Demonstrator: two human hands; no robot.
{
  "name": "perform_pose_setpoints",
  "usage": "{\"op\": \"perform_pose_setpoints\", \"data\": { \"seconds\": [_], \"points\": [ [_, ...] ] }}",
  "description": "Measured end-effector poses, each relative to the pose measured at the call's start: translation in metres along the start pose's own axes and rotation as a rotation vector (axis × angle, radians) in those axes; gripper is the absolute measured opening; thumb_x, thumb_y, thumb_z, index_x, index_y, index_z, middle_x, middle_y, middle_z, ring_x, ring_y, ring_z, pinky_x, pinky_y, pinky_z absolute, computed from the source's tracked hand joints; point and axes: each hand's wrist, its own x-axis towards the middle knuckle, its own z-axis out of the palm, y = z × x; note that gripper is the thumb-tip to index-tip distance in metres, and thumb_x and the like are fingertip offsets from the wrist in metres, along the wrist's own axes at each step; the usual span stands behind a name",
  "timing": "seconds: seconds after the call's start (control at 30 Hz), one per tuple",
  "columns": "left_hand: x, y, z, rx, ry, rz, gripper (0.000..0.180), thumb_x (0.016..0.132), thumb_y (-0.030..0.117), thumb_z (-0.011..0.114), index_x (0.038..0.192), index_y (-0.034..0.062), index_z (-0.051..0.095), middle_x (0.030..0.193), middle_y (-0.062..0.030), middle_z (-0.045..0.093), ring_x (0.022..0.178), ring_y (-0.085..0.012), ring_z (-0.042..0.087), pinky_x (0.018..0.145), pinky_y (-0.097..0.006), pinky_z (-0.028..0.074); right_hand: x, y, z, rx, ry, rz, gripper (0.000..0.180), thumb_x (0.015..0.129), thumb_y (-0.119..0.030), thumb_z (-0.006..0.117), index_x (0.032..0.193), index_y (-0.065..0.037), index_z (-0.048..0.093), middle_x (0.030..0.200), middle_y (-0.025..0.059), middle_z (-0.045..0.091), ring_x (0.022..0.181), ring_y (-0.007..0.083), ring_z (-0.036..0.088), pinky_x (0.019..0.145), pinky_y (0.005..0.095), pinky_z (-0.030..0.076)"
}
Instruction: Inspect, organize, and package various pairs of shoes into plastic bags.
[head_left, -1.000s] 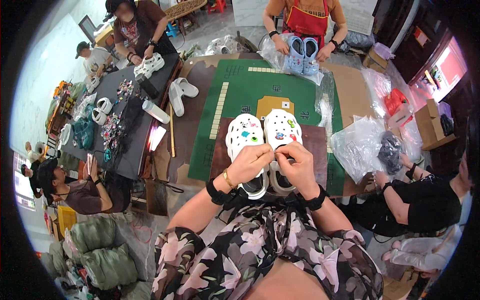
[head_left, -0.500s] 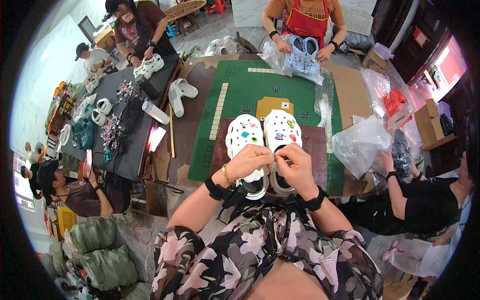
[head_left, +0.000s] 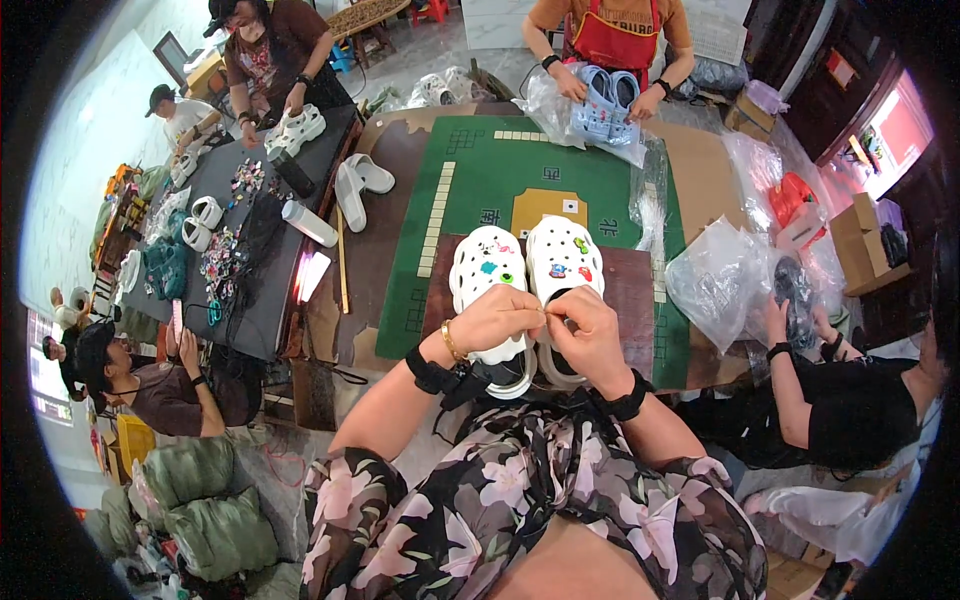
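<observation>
A pair of white clogs with holes stands side by side before me, toes pointing away. The left clog (head_left: 478, 265) carries pink, teal and green charms on its upper; the right clog (head_left: 553, 240) has green, blue and red ones. My left hand (head_left: 503, 316) lies over the left clog's rear part, fingers pinched. Meeting it above the gap between the clogs, my right hand (head_left: 588, 328) is pinched too, over the right clog. The fingertips of both hands touch or nearly touch; anything tiny between them is too small to make out.
The clogs rest on a dark red board (head_left: 625, 290) over a green mat (head_left: 410, 310). White slides (head_left: 362, 188) and a white bottle (head_left: 309, 224) lie left, beside a dark table with loose charms (head_left: 222, 255). Plastic bags (head_left: 715, 280) lie right. Co-workers surround the tables; one holds blue clogs (head_left: 605, 105).
My hands stay pinched together in almost the same place, with only slight finger movement. At the far left table, the standing co-worker's hands have shifted around a white clog.
</observation>
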Motion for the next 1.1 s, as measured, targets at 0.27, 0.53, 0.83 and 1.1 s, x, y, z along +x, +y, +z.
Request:
{"op": "perform_pose_setpoints", "data": {
  "seconds": [0.27, 0.53, 0.83, 1.1],
  "points": [
    [0.001, 0.001, -0.002, 0.245, 0.072, 0.079, 0.023, 0.087, 0.020, 0.057, 0.077, 0.0006, 0.065, 0.066, -0.0023, 0.061, 0.061, -0.0084, 0.055, 0.057, -0.024, 0.043, -0.002, 0.001, 0.002, -0.020, 0.051, -0.013, 0.005, 0.072, 0.000, 0.065, 0.077, -0.002, 0.064, 0.073, 0.0097, 0.061, 0.070, 0.0273, 0.058, 0.066, 0.0350, 0.046],
    [-0.009, -0.006, 0.012, -0.069, 0.335, 0.085, 0.013, 0.084, 0.006, 0.066, 0.095, -0.0011, 0.064, 0.082, -0.0013, 0.065, 0.069, -0.0048, 0.057, 0.063, -0.019, 0.046, -0.003, -0.003, 0.003, 0.046, 0.093, 0.061, 0.004, 0.074, -0.001, 0.063, 0.078, -0.001, 0.064, 0.073, 0.0109, 0.060, 0.070, 0.0271, 0.059, 0.065, 0.0339, 0.047],
    [-0.013, 0.001, 0.022, 0.227, 0.428, 0.150, 0.009, 0.080, 0.005, 0.069, 0.086, -0.0014, 0.068, 0.077, -0.0051, 0.067, 0.065, -0.0088, 0.060, 0.060, -0.023, 0.048, -0.008, 0.002, 0.003, 0.022, 0.018, 0.075, 0.002, 0.074, -0.001, 0.064, 0.076, -0.001, 0.063, 0.071, 0.0116, 0.059, 0.070, 0.0279, 0.058, 0.066, 0.0349, 0.045],
    [-0.013, 0.002, 0.026, 0.331, 0.473, 0.220, 0.010, 0.079, 0.006, 0.069, 0.086, 0.0008, 0.069, 0.077, -0.0104, 0.066, 0.067, -0.0210, 0.063, 0.062, -0.030, 0.050, -0.007, -0.002, -0.003, 0.078, -0.055, 0.201, 0.005, 0.076, -0.003, 0.064, 0.080, 0.000, 0.065, 0.074, 0.0118, 0.061, 0.072, 0.0302, 0.058, 0.067, 0.0367, 0.047]
  ]
}}
